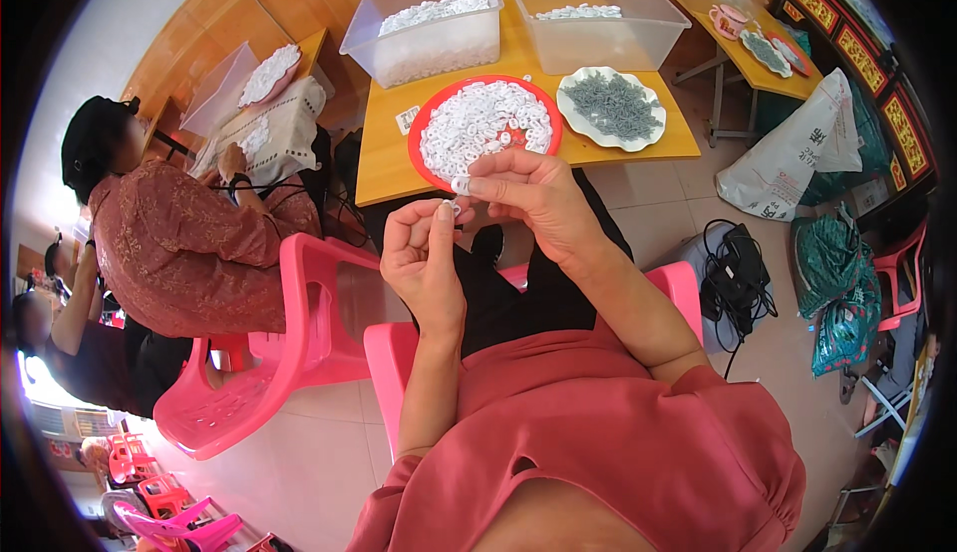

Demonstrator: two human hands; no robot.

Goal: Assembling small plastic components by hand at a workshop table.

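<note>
My two hands meet above my lap, just in front of the red plate (pixel 417 150) of small white plastic pieces. Between the thumb and fingers of my right hand (pixel 543 203) is a small white ring-like piece (pixel 460 184). My left hand (pixel 424 258) pinches another small white piece (pixel 455 207) right below it. Whether the two pieces touch I cannot tell. A white scalloped plate (pixel 653 137), heaped with small grey pin-like parts (pixel 611 106), stands right of the red plate.
Two clear plastic bins (pixel 419 54) (pixel 598 44) with white pieces stand at the back of the yellow table (pixel 384 178). A person (pixel 189 233) sits at my left by a pink chair (pixel 299 323). Right lie a white sack (pixel 783 158) and black cables (pixel 738 278).
</note>
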